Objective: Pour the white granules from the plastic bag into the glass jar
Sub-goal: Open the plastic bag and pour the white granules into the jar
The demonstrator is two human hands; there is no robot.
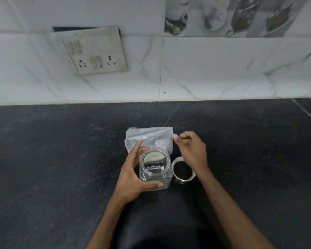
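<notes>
My left hand (133, 177) grips the glass jar (155, 169) from its 9 o'clock side, fingers curled round the far wall and thumb hooked across the near corner. The jar stands upright on the dark countertop (61, 159), mouth open, with no white fill that I can see. Its lid (182, 170) lies just beside it at 3 o'clock. The plastic bag (149, 139) lies flat at the jar's 12 o'clock, its near edge touching or tucked behind the jar; I cannot tell which. My right hand (192, 151) hovers at the bag's 3 o'clock edge, fingers loosely spread and holding nothing, the thumb near the film but, as far as the blur lets me judge, not on it. I expect the bag to be light, limp and slick, a thin film that will sag and let the granules run to whichever corner hangs lowest, so I would pinch it by the top corners at 12 o'clock. The jar is the opposite — stiff, heavy, smooth, breakable — so a firm wrap round its body suits the pour.
</notes>
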